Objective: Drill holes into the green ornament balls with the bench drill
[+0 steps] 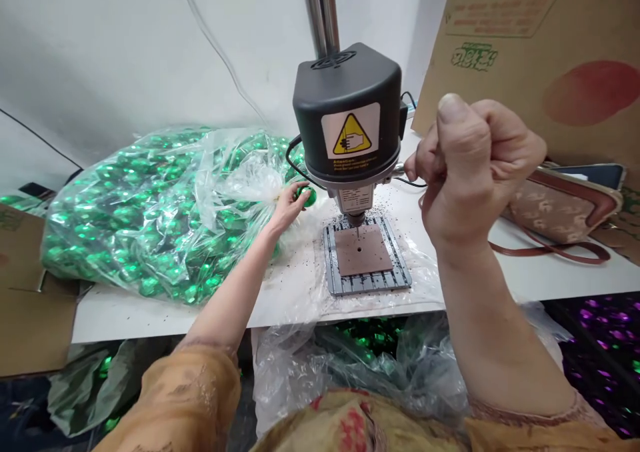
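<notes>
At the edge of a clear plastic bag, my left hand [289,207] is closed on a shiny green faceted ball [307,197]. My right hand [465,165] makes a fist beside the black head of the drill press [350,99]. A short metal piece of the drill press handle [399,170] shows by its fingers; the fist hides the rest. Below the chuck, a thin drill bit [357,232] points down at a brown square plate [367,262] with a small dark hole. That plate lies on the slotted grey base [367,287], which has dark shavings around it.
The clear bag [145,219], full of green balls, covers the left of the white table [290,299]. A cardboard box [545,52] stands at the right, with a patterned bag [565,202] and brown strap before it. Plastic sheeting and green balls lie below the table edge.
</notes>
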`<state>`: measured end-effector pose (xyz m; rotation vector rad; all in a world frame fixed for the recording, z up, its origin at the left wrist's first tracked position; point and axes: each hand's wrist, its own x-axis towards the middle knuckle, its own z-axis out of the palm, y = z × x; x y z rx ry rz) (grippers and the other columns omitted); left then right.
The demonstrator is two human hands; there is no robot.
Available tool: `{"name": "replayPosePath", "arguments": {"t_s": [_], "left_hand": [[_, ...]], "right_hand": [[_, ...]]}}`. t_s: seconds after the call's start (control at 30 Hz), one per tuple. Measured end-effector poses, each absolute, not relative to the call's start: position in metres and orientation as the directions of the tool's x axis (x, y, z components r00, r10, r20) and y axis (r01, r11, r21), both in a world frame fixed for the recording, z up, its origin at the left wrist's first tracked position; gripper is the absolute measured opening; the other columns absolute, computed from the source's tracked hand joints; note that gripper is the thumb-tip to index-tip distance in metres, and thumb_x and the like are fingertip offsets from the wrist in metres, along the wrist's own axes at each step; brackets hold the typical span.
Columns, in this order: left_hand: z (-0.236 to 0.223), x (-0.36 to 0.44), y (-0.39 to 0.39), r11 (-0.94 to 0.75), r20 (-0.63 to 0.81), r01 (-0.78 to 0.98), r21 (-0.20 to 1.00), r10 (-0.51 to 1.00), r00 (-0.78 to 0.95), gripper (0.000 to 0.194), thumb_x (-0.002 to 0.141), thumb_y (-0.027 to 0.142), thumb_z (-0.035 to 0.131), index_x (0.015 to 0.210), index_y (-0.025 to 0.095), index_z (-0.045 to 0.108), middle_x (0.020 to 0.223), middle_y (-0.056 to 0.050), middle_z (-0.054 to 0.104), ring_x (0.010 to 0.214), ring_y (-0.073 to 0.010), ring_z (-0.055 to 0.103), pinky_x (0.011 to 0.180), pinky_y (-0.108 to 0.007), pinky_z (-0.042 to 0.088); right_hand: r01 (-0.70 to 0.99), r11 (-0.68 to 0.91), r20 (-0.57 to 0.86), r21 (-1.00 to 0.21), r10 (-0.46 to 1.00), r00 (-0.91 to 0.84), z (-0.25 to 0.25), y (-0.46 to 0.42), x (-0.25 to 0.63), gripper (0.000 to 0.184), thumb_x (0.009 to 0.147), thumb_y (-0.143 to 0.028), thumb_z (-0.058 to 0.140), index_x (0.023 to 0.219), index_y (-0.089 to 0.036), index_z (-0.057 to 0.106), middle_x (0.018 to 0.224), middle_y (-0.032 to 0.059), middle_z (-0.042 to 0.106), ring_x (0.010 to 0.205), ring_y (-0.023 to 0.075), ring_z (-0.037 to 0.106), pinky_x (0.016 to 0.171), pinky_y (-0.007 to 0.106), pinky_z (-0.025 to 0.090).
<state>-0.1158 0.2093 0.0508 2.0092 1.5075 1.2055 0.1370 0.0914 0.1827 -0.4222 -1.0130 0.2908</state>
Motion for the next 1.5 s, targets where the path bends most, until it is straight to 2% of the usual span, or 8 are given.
{"name": "replayPosePath", "arguments": {"t_s": [0.13, 0.2, 0.3, 0.5, 0.7, 0.9, 1.23, 1.5], "left_hand": [[0.053, -0.099, 0.147, -0.169, 0.127, 0.182, 0.969, 0.967, 0.223, 0.037, 0.096, 0.045, 0.053, 0.124, 0.022, 0.063, 0.105, -0.007, 0.07, 0.084, -0.0178, 0.069, 0.067, -0.032, 0.059], [0.055, -0.089, 0.12, -0.013, 0.026, -0.048, 0.999, 0.964, 0.264, 0.041, 0.092, 0.047, 0.06, 0.123, 0.021, 0.062, 0.104, -0.007, 0.069, 0.083, -0.0175, 0.068, 0.067, -0.03, 0.057], [0.056, -0.079, 0.095, 0.048, -0.01, -0.144, 0.988, 0.967, 0.254, 0.044, 0.086, 0.047, 0.069, 0.12, 0.02, 0.063, 0.101, -0.006, 0.069, 0.084, -0.0156, 0.066, 0.07, -0.027, 0.054], [0.037, -0.066, 0.087, -0.03, 0.034, -0.025, 0.999, 0.984, 0.175, 0.052, 0.066, 0.039, 0.089, 0.105, 0.018, 0.063, 0.09, -0.002, 0.068, 0.084, -0.0149, 0.064, 0.077, -0.027, 0.05], [0.03, -0.054, 0.088, -0.148, 0.086, 0.237, 0.96, 0.964, 0.253, 0.046, 0.075, 0.038, 0.082, 0.113, 0.018, 0.065, 0.1, -0.006, 0.071, 0.092, -0.0184, 0.064, 0.082, -0.03, 0.05], [0.028, -0.039, 0.084, -0.289, 0.188, 0.483, 0.827, 0.951, 0.246, 0.045, 0.073, 0.036, 0.081, 0.113, 0.02, 0.066, 0.102, -0.006, 0.07, 0.092, -0.0203, 0.064, 0.081, -0.033, 0.05], [0.015, -0.017, 0.078, -0.301, 0.282, 0.553, 0.777, 0.952, 0.122, 0.046, 0.072, 0.035, 0.084, 0.11, 0.019, 0.064, 0.105, -0.009, 0.067, 0.098, -0.0252, 0.065, 0.087, -0.04, 0.053], [0.006, -0.019, 0.082, -0.293, 0.248, 0.427, 0.855, 0.956, 0.159, 0.053, 0.074, 0.04, 0.084, 0.119, 0.022, 0.062, 0.115, -0.009, 0.067, 0.11, -0.0278, 0.064, 0.095, -0.042, 0.051]], "right_hand": [[-0.048, 0.886, 0.75, -0.461, 0.418, 0.513, 0.182, 0.09, 0.136, 0.043, 0.087, -0.024, 0.063, 0.053, -0.021, 0.037, 0.043, -0.0075, 0.037, 0.038, 0.0056, 0.032, 0.042, 0.028, 0.024], [-0.055, 0.884, 0.745, -0.463, 0.423, 0.516, 0.183, 0.09, 0.135, 0.043, 0.088, -0.024, 0.062, 0.054, -0.021, 0.036, 0.043, -0.008, 0.037, 0.038, 0.0048, 0.033, 0.042, 0.027, 0.024], [-0.058, 0.874, 0.744, -0.482, 0.443, 0.5, 0.183, 0.089, 0.135, 0.042, 0.089, -0.025, 0.061, 0.055, -0.02, 0.037, 0.044, -0.0087, 0.037, 0.039, 0.0041, 0.034, 0.043, 0.026, 0.026], [-0.017, 0.884, 0.768, -0.467, 0.415, 0.488, 0.182, 0.088, 0.135, 0.044, 0.09, -0.022, 0.059, 0.055, -0.022, 0.033, 0.044, -0.0082, 0.034, 0.039, 0.0051, 0.033, 0.043, 0.026, 0.027], [0.059, 0.852, 0.769, -0.519, 0.436, 0.468, 0.178, 0.089, 0.137, 0.046, 0.093, -0.032, 0.057, 0.059, -0.021, 0.028, 0.051, -0.0067, 0.029, 0.044, 0.0026, 0.032, 0.047, 0.022, 0.031], [0.038, 0.882, 0.795, -0.469, 0.403, 0.454, 0.18, 0.087, 0.137, 0.046, 0.093, -0.022, 0.056, 0.058, -0.019, 0.026, 0.051, -0.0071, 0.026, 0.043, -0.0005, 0.031, 0.047, 0.019, 0.03], [0.017, 0.873, 0.778, -0.487, 0.426, 0.461, 0.183, 0.084, 0.136, 0.044, 0.091, -0.021, 0.055, 0.057, -0.019, 0.029, 0.051, -0.0078, 0.026, 0.043, -0.0007, 0.033, 0.048, 0.018, 0.029], [0.011, 0.881, 0.772, -0.473, 0.408, 0.488, 0.177, 0.086, 0.135, 0.047, 0.091, -0.029, 0.06, 0.058, -0.022, 0.028, 0.051, -0.0071, 0.027, 0.042, 0.0034, 0.034, 0.046, 0.023, 0.029]]}}
